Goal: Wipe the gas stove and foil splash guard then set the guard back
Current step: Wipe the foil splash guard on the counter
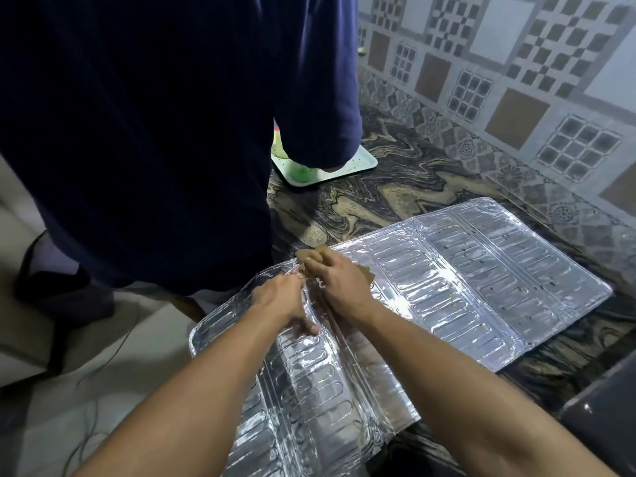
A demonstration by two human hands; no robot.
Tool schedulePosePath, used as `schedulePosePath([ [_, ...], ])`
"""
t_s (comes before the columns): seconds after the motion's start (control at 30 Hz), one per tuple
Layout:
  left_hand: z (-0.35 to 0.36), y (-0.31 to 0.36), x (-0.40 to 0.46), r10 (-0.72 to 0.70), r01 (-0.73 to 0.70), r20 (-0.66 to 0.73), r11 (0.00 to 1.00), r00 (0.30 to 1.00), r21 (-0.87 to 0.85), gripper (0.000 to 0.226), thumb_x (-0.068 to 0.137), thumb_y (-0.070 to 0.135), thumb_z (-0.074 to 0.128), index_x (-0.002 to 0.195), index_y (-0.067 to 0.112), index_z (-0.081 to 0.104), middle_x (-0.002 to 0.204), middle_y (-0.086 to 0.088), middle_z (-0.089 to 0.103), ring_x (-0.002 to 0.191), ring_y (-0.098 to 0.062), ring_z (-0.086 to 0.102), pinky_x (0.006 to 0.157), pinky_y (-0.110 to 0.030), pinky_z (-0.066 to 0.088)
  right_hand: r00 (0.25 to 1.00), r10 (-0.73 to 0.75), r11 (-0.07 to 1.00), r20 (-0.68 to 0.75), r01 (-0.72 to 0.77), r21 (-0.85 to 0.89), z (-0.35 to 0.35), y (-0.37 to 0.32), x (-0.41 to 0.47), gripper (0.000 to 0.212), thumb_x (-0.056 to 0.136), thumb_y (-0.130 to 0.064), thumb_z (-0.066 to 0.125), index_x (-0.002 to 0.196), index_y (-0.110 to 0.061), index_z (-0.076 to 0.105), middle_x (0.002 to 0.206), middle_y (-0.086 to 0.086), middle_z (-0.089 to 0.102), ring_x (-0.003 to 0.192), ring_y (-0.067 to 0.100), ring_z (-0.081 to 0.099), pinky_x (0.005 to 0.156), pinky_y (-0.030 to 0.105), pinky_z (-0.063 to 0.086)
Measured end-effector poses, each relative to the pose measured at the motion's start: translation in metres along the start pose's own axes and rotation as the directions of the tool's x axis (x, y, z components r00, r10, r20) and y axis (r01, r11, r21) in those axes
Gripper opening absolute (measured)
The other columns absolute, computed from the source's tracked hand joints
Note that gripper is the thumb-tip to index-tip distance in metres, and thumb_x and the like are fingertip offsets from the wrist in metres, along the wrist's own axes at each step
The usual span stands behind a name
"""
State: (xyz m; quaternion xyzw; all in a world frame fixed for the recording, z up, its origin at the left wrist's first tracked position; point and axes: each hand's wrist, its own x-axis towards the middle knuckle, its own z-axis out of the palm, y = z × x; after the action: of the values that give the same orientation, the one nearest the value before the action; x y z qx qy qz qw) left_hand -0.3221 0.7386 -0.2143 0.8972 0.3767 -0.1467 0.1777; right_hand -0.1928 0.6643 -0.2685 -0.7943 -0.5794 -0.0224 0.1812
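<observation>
The foil splash guard (464, 280) lies unfolded and flat on the patterned stone counter, its near panels hanging past the counter edge. My right hand (344, 284) is closed on a tan cloth (311, 255) and presses it onto the guard's far left edge. My left hand (284, 297) rests flat on the foil right beside it, fingers spread, holding the sheet down. A dark corner of what may be the stove (605, 411) shows at the lower right; the rest of it is out of view.
Another person in dark blue clothing (144, 132) stands close at the left, over the counter edge. A pale green tray (330, 173) sits on the counter (395, 187) behind the guard. The tiled wall (516, 80) runs along the right. Thin cables lie on the floor at lower left.
</observation>
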Motion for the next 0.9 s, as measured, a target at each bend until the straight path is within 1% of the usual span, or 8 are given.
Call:
schedulePosePath([
  [0.17,0.002,0.0,0.001,0.01,-0.01,0.018,1.0,1.0,0.006,0.104,0.045,0.065,0.084,0.132,0.02,0.048,0.119,-0.003,0.062,0.107,-0.024,0.058,0.089,-0.039,0.051,0.963,0.253,0.965,-0.089,-0.257,-0.042,-0.014,0.046,-0.009,0.039,0.098,-0.031,0.048,0.137,-0.034,0.051,0.136,0.003,0.049,0.117,0.025,0.053,0.087,0.034,0.052],
  [0.23,0.002,0.0,0.001,0.016,-0.017,0.02,1.0,1.0,0.006,0.104,0.043,0.066,0.083,0.129,0.018,0.05,0.113,-0.002,0.063,0.103,-0.023,0.059,0.088,-0.039,0.051,0.912,0.391,0.912,-0.123,-0.402,-0.081,-0.019,0.073,-0.015,0.038,0.098,-0.029,0.048,0.136,-0.033,0.052,0.139,0.005,0.048,0.118,0.028,0.052,0.09,0.034,0.046],
  [0.33,0.001,0.002,0.001,0.006,-0.007,0.027,1.0,1.0,0.026,0.103,0.04,0.066,0.084,0.126,0.019,0.053,0.11,-0.003,0.066,0.101,-0.023,0.06,0.086,-0.038,0.052,0.798,0.583,0.808,-0.154,-0.589,0.008,-0.029,0.098,-0.021,0.028,0.096,-0.035,0.048,0.12,-0.027,0.06,0.119,0.006,0.057,0.106,0.032,0.057,0.085,0.044,0.047],
  [0.47,-0.002,0.006,0.002,-0.003,0.001,0.019,0.997,1.0,0.076,0.088,0.038,0.066,0.085,0.106,0.015,0.06,0.091,0.0,0.066,0.085,-0.019,0.061,0.076,-0.033,0.053,0.879,0.466,0.882,-0.102,-0.471,-0.026,-0.035,0.058,-0.024,0.039,0.095,-0.015,0.051,0.133,-0.022,0.053,0.138,0.008,0.046,0.118,0.03,0.044,0.093,0.041,0.046],
  [0.57,-0.004,0.011,0.002,-0.001,0.001,-0.005,0.993,1.0,0.117,0.087,0.04,0.063,0.088,0.106,0.016,0.059,0.103,-0.001,0.066,0.095,-0.022,0.062,0.072,-0.031,0.047,0.976,0.206,0.978,-0.068,-0.208,-0.021,-0.023,0.004,-0.049,0.037,0.098,-0.023,0.045,0.133,-0.025,0.054,0.143,0.006,0.045,0.126,0.031,0.041,0.1,0.049,0.043],
  [0.67,-0.005,0.012,0.0,0.008,-0.009,0.005,0.992,1.0,0.122,0.09,0.04,0.064,0.087,0.108,0.015,0.054,0.106,-0.002,0.065,0.092,-0.023,0.059,0.073,-0.033,0.046,0.963,0.258,0.966,-0.076,-0.256,0.038,-0.027,0.007,-0.069,0.042,0.097,-0.02,0.048,0.139,-0.024,0.051,0.148,0.008,0.043,0.133,0.032,0.04,0.108,0.049,0.036],
  [0.77,-0.006,0.011,-0.001,0.01,-0.014,0.035,0.993,0.999,0.119,0.092,0.042,0.066,0.085,0.11,0.012,0.053,0.101,-0.001,0.065,0.086,-0.02,0.057,0.069,-0.032,0.046,0.893,0.44,0.89,-0.094,-0.448,-0.09,-0.04,0.041,-0.082,0.051,0.092,-0.014,0.05,0.141,-0.026,0.046,0.144,0.003,0.044,0.128,0.032,0.046,0.098,0.047,0.042],
  [0.9,-0.002,0.009,0.0,0.027,-0.033,0.036,0.987,0.999,0.155,0.092,0.047,0.064,0.085,0.115,0.011,0.053,0.107,-0.003,0.066,0.092,-0.021,0.06,0.066,-0.031,0.042,0.634,0.753,0.651,-0.176,-0.757,0.056,-0.059,0.068,-0.095,0.033,0.099,-0.023,0.041,0.13,-0.022,0.054,0.133,0.008,0.048,0.121,0.033,0.046,0.097,0.042,0.037],
])
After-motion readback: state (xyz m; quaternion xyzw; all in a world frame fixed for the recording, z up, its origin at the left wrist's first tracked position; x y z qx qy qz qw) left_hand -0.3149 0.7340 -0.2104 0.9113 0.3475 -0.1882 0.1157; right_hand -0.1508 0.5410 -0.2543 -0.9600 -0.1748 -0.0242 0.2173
